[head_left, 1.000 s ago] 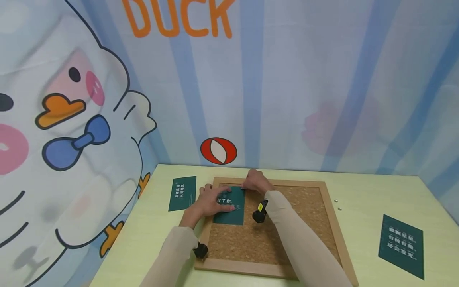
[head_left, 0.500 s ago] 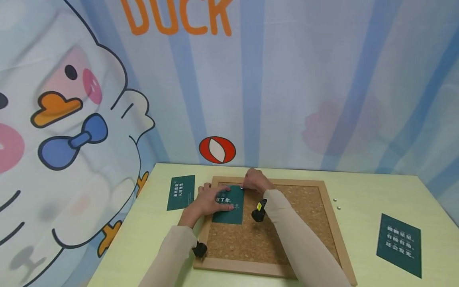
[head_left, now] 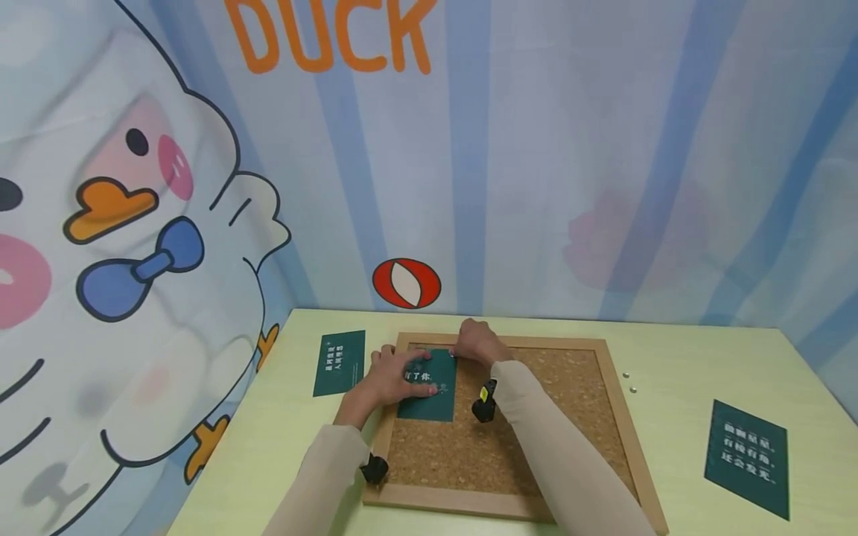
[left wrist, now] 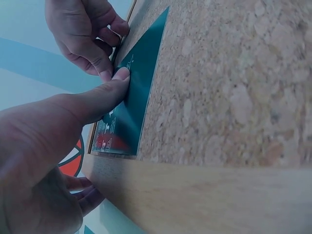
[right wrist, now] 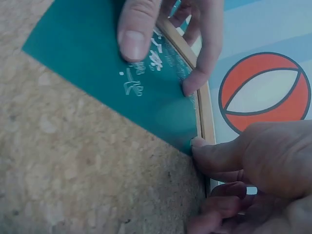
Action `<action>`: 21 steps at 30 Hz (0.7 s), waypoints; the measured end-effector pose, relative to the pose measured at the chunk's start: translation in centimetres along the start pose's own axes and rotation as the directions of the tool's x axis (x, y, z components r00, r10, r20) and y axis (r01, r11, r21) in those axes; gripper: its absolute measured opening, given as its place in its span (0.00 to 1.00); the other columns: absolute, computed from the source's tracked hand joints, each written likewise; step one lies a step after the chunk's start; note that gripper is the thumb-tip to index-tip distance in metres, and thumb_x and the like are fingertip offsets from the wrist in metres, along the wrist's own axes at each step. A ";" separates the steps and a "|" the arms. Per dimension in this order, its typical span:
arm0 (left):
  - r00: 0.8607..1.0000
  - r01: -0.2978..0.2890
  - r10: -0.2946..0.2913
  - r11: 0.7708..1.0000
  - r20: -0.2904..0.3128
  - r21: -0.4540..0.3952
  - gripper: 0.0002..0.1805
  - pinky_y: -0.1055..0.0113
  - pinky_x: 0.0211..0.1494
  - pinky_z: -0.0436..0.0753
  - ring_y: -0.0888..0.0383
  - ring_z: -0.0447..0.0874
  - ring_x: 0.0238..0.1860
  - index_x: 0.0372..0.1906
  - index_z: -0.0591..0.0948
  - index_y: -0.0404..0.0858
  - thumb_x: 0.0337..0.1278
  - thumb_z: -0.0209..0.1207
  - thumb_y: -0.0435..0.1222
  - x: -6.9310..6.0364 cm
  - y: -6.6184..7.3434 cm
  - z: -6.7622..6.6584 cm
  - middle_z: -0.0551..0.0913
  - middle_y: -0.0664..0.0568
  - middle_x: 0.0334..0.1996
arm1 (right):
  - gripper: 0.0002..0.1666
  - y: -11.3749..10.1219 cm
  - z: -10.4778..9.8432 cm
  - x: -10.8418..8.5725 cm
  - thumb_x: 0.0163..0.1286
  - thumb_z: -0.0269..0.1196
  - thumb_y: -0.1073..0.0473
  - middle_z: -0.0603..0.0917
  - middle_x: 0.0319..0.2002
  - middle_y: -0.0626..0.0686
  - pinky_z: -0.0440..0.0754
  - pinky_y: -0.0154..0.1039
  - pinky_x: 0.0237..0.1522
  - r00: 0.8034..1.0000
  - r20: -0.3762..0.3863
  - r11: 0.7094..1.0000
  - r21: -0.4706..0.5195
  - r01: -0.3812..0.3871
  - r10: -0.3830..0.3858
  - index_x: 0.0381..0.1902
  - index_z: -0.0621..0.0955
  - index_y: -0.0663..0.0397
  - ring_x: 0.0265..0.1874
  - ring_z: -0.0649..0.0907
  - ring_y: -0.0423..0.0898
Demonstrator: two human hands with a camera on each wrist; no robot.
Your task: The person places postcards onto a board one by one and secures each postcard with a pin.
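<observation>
On the cork board lies a dark green card with white characters, at the upper left inside the wooden frame. My left hand is spread over the card's left side; its thumb presses the card's face and other fingers reach the top edge. At the card's upper right corner, my right hand has its thumb down on what looks like a small shiny thumbtack, mostly hidden beneath the thumb tip. The remaining right fingers are curled beside the frame.
Two small silver thumbtacks lie on the pale yellow table right of the board. One green card rests to the left and another to the right. Behind the table hangs a printed curtain.
Both hands stay nearly where they were. The right thumb keeps working at the card's upper right corner, where a shiny spot showed half a second ago. The head view shifts slightly.
</observation>
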State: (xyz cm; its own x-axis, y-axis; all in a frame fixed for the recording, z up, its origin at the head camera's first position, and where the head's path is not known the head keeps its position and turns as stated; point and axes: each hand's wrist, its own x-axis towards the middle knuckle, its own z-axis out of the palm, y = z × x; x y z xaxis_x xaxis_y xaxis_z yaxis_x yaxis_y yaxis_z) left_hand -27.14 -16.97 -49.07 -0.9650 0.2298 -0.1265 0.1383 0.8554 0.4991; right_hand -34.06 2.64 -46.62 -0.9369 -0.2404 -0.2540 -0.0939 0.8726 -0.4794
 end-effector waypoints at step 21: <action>1.000 0.003 -0.003 0.999 0.005 -0.037 0.41 0.36 0.58 0.75 0.39 0.59 0.63 0.73 0.76 0.54 0.53 0.74 0.59 -0.1 -0.4 0.5 0.66 0.37 0.63 | 0.26 4.1 -2.5 -4.5 0.71 0.70 0.43 0.74 0.29 0.52 0.70 0.42 0.31 0.977 -0.059 0.972 0.099 0.212 -0.207 0.45 0.75 0.60 0.28 0.74 0.47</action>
State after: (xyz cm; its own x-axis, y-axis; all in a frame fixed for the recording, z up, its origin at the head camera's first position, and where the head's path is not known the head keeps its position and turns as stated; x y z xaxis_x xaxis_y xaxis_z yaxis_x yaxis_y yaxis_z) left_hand -27.02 -17.09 -49.70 -0.9641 0.2301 -0.1325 0.1273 0.8384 0.5300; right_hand -31.02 8.36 -45.35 -0.9154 -0.3902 -0.0989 -0.2566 0.7551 -0.6033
